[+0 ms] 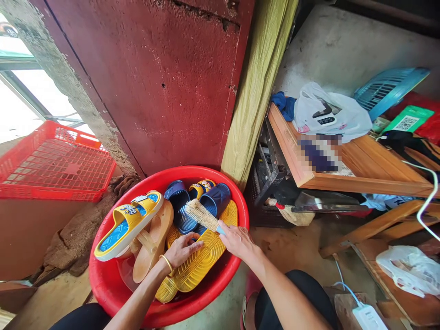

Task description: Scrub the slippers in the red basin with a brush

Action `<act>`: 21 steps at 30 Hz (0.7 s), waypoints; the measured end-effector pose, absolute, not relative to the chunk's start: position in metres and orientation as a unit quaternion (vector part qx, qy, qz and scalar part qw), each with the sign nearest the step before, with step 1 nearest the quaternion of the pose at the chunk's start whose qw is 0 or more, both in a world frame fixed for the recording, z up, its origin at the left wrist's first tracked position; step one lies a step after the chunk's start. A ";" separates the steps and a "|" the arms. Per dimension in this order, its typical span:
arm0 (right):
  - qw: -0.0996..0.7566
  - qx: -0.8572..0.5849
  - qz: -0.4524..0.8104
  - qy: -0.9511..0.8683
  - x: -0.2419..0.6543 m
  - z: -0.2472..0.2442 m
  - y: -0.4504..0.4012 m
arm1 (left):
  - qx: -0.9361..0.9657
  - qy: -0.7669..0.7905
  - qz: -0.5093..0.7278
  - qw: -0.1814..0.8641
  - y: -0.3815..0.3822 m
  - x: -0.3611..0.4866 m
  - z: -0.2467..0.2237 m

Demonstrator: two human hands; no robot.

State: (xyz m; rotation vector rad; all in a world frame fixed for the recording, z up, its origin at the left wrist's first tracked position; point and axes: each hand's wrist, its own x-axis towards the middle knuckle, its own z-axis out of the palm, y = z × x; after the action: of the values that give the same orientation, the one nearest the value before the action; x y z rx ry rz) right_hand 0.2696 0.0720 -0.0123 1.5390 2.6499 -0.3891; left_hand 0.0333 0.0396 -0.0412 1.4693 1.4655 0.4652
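A red basin [242, 201] holds several slippers. My right hand [239, 240] is closed round the blue handle of a brush [201, 215], whose pale bristles lie over the dark blue slippers [182, 206]. Below the brush, a yellow slipper [202, 261] lies sole up, tilted in the basin. My left hand [182, 251], with a bangle at the wrist, rests on its left edge, fingers bent round it. A yellow, white and blue slipper [132, 224] sits on top of a tan slipper [151, 247] at the basin's left.
Left of the basin are a red plastic crate [58, 160] and a brown sack [72, 243]. A red door [154, 82] stands behind. At the right, a wooden table [371, 160] bears a white bag [330, 110] and a blue fan [392, 89]. A power strip [369, 318] lies lower right.
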 end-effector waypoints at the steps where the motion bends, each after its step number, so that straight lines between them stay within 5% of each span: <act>1: 0.024 0.498 -0.125 0.858 0.270 -0.013 0.072 | 0.600 0.598 0.194 0.495 0.040 0.033 -0.042; 21: 0.039 0.538 -0.089 0.837 0.257 -0.004 0.067 | 0.670 0.594 0.176 0.409 0.036 0.026 -0.032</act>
State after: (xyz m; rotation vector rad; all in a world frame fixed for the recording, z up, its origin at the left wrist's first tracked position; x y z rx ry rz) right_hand 0.2566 0.0669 -0.0036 1.6498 2.5666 -0.2727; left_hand 0.0262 0.0360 -0.0319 1.6872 1.4975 0.4427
